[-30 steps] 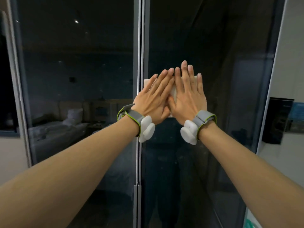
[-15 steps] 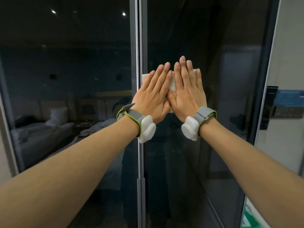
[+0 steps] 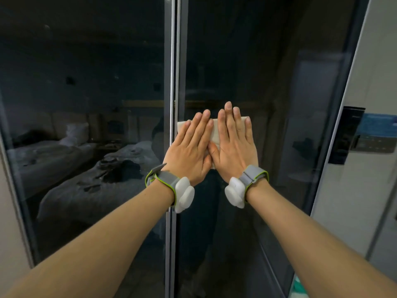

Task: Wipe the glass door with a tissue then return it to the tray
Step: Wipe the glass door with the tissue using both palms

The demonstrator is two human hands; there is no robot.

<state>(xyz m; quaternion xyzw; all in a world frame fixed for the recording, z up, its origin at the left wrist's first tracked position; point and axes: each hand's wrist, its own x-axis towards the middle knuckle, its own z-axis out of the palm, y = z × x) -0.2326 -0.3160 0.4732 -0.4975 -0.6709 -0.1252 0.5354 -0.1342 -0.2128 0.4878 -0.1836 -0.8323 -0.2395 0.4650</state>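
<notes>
A dark glass door (image 3: 236, 61) fills the view straight ahead. A folded white tissue (image 3: 214, 134) lies flat against its right pane, just right of the vertical metal frame (image 3: 174, 61). My left hand (image 3: 189, 147) and my right hand (image 3: 234, 145) lie side by side on the tissue, palms flat and fingers pointing up, pressing it onto the glass. Most of the tissue is hidden under the hands; only its top edge and a strip between the hands show. No tray is in view.
The left pane (image 3: 86, 82) reflects a room with beds. On the right is a pale wall with a dark panel (image 3: 343, 136) mounted on it. A teal object (image 3: 298, 284) peeks in at the bottom right by the floor.
Both hands have slid down the right pane together with the tissue under them, and the fingers have spread slightly. The view has shifted with them.
</notes>
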